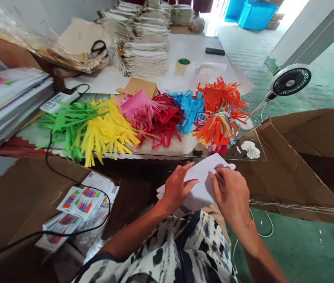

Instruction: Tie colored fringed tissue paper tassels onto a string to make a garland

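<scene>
Low in front of me, at the table's front edge, a folded white paper piece [202, 188] with small tabs at its ends lies tilted over my lap. On its left side rests my left hand [174, 188], thumb and index finger stretched apart. My right hand [232, 190] is closed at the right edge, its thumb on the paper and its other fingers curled, partly hidden. Just beyond them on the table lie fringed paper tassels: orange [218, 129], blue [190, 108], red [167, 122], pink [139, 106], yellow [108, 127] and green [69, 120].
An open cardboard box [290, 157] stands at right, beside a small fan [290, 82]. Printed cards [80, 202] lie in another box [16, 192] at left, crossed by a black cable [66, 234]. Stacked cloth bundles [146, 59], tape [182, 67] and scissors [98, 47] are farther back.
</scene>
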Motion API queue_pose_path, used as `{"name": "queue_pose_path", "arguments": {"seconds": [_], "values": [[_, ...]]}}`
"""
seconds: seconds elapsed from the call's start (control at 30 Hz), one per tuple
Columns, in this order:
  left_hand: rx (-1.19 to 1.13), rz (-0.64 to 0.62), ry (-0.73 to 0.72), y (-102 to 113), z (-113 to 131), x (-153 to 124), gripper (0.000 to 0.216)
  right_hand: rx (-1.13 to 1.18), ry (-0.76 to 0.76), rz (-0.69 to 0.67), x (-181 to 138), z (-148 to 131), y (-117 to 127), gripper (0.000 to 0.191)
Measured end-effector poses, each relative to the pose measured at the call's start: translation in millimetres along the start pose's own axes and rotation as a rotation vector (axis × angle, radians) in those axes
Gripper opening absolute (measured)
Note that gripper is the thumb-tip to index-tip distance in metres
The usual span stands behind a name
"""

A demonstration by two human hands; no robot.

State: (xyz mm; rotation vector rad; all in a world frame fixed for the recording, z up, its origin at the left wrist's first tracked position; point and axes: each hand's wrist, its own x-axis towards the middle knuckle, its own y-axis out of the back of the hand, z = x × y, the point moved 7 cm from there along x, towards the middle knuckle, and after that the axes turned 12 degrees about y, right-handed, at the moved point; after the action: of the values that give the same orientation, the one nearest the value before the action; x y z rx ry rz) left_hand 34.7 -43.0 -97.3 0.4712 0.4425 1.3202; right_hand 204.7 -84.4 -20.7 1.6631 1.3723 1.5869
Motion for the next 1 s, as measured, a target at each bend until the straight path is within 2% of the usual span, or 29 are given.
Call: {"name": "queue_pose_path", "arguments": {"seconds": [0.1, 0.2, 0.37, 0.47, 0.6, 0.7, 0.77, 0.83, 0.9, 1.0], "values": [[0.026, -0.031, -0.044, -4.3, 1.8, -2.1, 0.064, 0.070, 0.008, 0.012, 8.7, -5.6, 3.1, 0.021], [-0.047, -0.084, -0.096, -3.8, 9.9, -0.6, 0.076, 0.098, 0.001, 0.028, 25.4, -8.0, 9.0, 0.024], [-0.289, -0.133, -0.128, 14.7, 27.9, 0.8, 0.063, 0.150, 0.093, 0.000, 57.8, -10.0, 11.8, 0.029], [-0.422, -0.163, -0.020, 22.9, 27.0, 0.8, 0.051, 0.120, 0.130, -0.004, 70.3, -13.8, 6.0, 0.030], [-0.564, -0.178, 0.196, 25.9, 10.5, 5.0, 0.048, 0.113, 0.176, -0.011, 84.5, -23.4, -2.6, 0.029], [-0.735, -0.104, 0.306, 38.5, -4.1, 14.2, 0.054, 0.102, 0.219, 0.075, 92.7, -27.3, 11.0, 0.032], [-0.801, 0.019, 0.365, 54.4, -14.7, 21.0, 0.057, 0.117, 0.158, 0.191, 91.8, -21.3, 26.8, 0.051], [-0.847, 0.122, 0.396, 68.4, -22.9, 26.2, 0.058, 0.272, 0.024, 0.245, 85.3, -10.1, 30.9, 0.060], [-0.912, 0.133, 0.407, 72.5, -27.9, 30.1, 0.057, 0.557, -0.109, 0.174, 76.6, -2.9, 14.6, 0.057], [-1.011, 0.074, 0.442, 65.7, -35.5, 31.9, 0.057, 0.948, -0.274, 0.009, 63.2, -6.4, -22.2, 0.058]]}}
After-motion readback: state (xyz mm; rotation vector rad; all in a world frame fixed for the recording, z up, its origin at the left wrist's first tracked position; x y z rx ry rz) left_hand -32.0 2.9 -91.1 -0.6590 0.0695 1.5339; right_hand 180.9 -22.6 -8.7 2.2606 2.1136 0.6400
